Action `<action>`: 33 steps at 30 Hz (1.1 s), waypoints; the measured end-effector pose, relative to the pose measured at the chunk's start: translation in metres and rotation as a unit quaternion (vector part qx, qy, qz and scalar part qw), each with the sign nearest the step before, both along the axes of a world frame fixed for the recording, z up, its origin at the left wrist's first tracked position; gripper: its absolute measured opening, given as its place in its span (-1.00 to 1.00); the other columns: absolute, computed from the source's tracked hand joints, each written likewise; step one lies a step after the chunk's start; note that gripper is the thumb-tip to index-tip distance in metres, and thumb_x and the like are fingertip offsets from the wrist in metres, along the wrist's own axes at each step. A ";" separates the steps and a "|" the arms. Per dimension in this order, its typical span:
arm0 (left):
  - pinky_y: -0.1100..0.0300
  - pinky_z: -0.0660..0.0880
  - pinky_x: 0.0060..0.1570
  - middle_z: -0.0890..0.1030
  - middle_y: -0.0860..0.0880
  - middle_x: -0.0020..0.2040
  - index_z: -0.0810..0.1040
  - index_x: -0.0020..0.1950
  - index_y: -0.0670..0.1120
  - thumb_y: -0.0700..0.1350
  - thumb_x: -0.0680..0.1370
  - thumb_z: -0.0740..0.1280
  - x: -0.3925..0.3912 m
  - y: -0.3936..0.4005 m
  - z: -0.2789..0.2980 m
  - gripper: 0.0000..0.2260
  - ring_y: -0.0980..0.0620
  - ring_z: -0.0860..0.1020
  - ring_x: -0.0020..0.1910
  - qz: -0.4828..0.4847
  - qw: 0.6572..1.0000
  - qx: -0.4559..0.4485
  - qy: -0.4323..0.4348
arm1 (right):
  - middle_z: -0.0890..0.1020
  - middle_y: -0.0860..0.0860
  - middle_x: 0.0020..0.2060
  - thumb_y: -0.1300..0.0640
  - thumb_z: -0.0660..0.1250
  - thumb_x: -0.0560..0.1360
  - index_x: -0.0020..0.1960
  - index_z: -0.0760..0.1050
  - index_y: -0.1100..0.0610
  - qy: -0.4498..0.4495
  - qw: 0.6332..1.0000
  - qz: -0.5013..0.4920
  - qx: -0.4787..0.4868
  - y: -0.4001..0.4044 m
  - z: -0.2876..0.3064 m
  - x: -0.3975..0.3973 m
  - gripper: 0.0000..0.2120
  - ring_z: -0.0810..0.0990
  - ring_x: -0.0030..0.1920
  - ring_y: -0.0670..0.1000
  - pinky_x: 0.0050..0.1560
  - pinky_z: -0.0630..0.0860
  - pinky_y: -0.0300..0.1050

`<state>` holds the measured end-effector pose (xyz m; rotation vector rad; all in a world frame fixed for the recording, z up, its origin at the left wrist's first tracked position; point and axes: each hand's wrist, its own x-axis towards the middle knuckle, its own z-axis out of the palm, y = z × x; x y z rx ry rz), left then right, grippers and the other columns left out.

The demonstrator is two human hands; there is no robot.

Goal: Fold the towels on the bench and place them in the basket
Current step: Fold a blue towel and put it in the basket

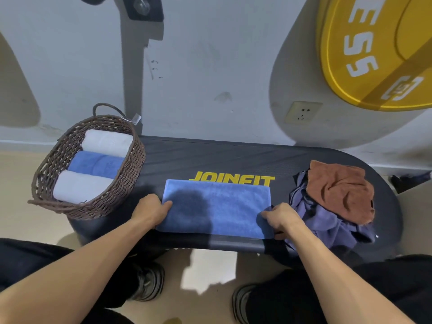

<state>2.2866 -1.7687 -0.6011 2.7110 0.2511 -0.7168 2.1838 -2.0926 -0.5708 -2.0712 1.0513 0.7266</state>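
Observation:
A blue towel (217, 206) lies folded flat in the middle of the black bench (210, 160). My left hand (152, 208) grips its left edge, thumb on top. My right hand (280, 217) pinches its right edge near the front corner. At the bench's left end stands a brown woven basket (131, 183) holding three rolled towels: white, blue, white. On the right end a rust-brown towel (339, 190) lies crumpled on top of a purple towel (322, 220).
A yellow weight plate (378, 50) leans against the wall at the upper right, above a wall socket (302, 112). A metal stand post (132, 66) rises behind the basket. My knees and shoes are below the bench's front edge.

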 end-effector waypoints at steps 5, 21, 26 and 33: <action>0.12 0.41 -0.15 0.64 -0.22 0.05 0.53 0.04 -0.23 0.07 0.55 0.31 -0.001 -0.006 0.004 -0.66 -0.22 0.59 0.00 -0.012 0.999 0.010 -0.034 | 0.63 0.22 -0.05 -0.01 0.26 0.60 0.13 0.54 0.31 -0.007 0.996 0.058 -0.066 0.001 -0.001 -0.012 -0.63 0.65 -0.12 0.24 -0.26 0.53 -0.07; -0.09 -0.05 0.55 -0.04 -0.06 0.62 0.08 0.60 0.09 0.21 0.63 0.06 -0.053 -0.087 -0.014 -0.45 -0.13 -0.08 0.60 -0.444 0.873 0.015 -0.200 | 0.58 0.08 -0.20 -0.28 0.37 0.45 -0.20 0.48 0.16 -0.092 0.976 0.071 -0.184 0.002 -0.009 -0.015 -0.53 0.61 -0.09 0.17 -0.23 0.44 -0.11; -0.05 -0.38 0.49 -0.40 0.03 0.56 -0.37 0.55 0.15 0.26 0.60 -0.26 -0.050 -0.078 -0.033 -0.44 0.00 -0.40 0.53 -0.470 0.865 0.050 -0.165 | 0.63 0.13 -0.01 -0.24 0.43 0.41 -0.01 0.54 0.17 -0.066 0.987 0.066 -0.134 0.001 -0.012 -0.008 -0.53 0.59 0.06 0.16 -0.16 0.42 -0.12; -0.05 -0.35 0.48 -0.40 0.06 0.56 -0.39 0.54 0.17 0.29 0.59 -0.30 -0.049 -0.078 -0.036 -0.44 0.03 -0.39 0.54 -0.461 0.870 0.032 -0.172 | 0.66 0.09 -0.25 0.13 0.54 0.34 -0.27 0.56 0.17 -0.117 0.984 -0.113 0.071 -0.003 0.001 0.002 -0.82 0.63 -0.22 0.09 -0.21 0.56 -0.10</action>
